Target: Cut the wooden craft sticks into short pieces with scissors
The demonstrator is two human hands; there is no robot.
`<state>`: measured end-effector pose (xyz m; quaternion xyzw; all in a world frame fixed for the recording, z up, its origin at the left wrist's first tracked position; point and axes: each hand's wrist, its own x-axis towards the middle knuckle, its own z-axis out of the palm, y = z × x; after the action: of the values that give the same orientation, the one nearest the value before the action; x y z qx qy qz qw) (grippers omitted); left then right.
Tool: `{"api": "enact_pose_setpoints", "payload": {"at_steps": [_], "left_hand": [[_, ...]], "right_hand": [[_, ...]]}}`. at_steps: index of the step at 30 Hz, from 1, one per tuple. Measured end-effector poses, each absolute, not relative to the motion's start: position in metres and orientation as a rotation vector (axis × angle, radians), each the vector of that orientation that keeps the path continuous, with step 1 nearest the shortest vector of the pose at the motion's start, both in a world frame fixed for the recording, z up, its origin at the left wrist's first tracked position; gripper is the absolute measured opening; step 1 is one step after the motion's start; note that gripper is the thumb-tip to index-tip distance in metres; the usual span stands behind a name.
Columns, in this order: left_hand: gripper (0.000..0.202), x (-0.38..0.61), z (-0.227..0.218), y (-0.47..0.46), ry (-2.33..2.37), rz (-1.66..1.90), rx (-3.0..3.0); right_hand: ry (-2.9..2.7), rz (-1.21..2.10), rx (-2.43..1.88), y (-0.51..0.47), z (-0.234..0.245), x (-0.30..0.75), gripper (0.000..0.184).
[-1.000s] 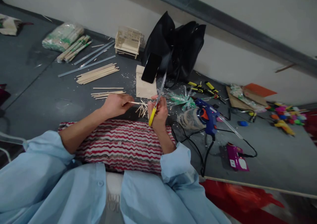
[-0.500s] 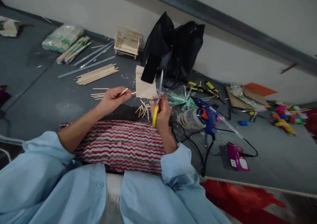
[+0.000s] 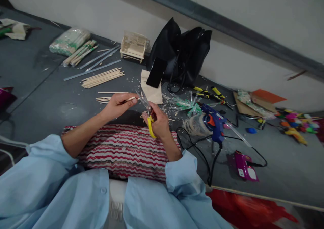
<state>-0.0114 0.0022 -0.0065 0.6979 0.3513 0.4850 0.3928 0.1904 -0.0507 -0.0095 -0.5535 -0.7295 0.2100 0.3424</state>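
Observation:
My left hand [image 3: 118, 104] is closed around a thin wooden stick [image 3: 131, 98], whose end points toward the scissors. In my right hand [image 3: 159, 121] are yellow-handled scissors [image 3: 151, 127], their blades [image 3: 143, 100] parted and angled up and left beside the stick's tip. Whether the blades touch the stick I cannot tell. Under my hands lies a cushion with red and white wavy stripes [image 3: 121, 151]. Short cut stick pieces [image 3: 143, 115] are mostly hidden behind my right hand. More wooden sticks [image 3: 103, 78] lie in a bundle beyond my left hand.
A phone [image 3: 157, 72] rests on beige cloth [image 3: 152, 93] before a black bag [image 3: 187, 53]. A blue glue gun [image 3: 216, 124] leans on a plastic jar [image 3: 193, 124], its cables trailing right. A small stick-built bench [image 3: 133, 46] stands at the back. Pliers [image 3: 202, 93] lie right of the bag.
My right hand has swung the scissors left and tilted them toward the stick, and the blades have parted. My left hand keeps its hold. The whole view has shifted slightly.

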Motion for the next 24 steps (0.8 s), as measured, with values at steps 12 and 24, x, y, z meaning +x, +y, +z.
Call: {"api": "enact_pose_setpoints", "payload": {"at_steps": [12, 24], "left_hand": [[0.049, -0.0151, -0.0069, 0.0038, 0.796, 1.155, 1.736], [0.050, -0.0181, -0.0062, 0.0054, 0.790, 1.099, 1.733]], "right_hand": [[-1.960, 0.522, -1.398, -0.0530, -0.0071, 0.1911, 0.046], [-1.974, 0.516, -1.373, -0.0514, -0.0097, 0.1913, 0.044]]}}
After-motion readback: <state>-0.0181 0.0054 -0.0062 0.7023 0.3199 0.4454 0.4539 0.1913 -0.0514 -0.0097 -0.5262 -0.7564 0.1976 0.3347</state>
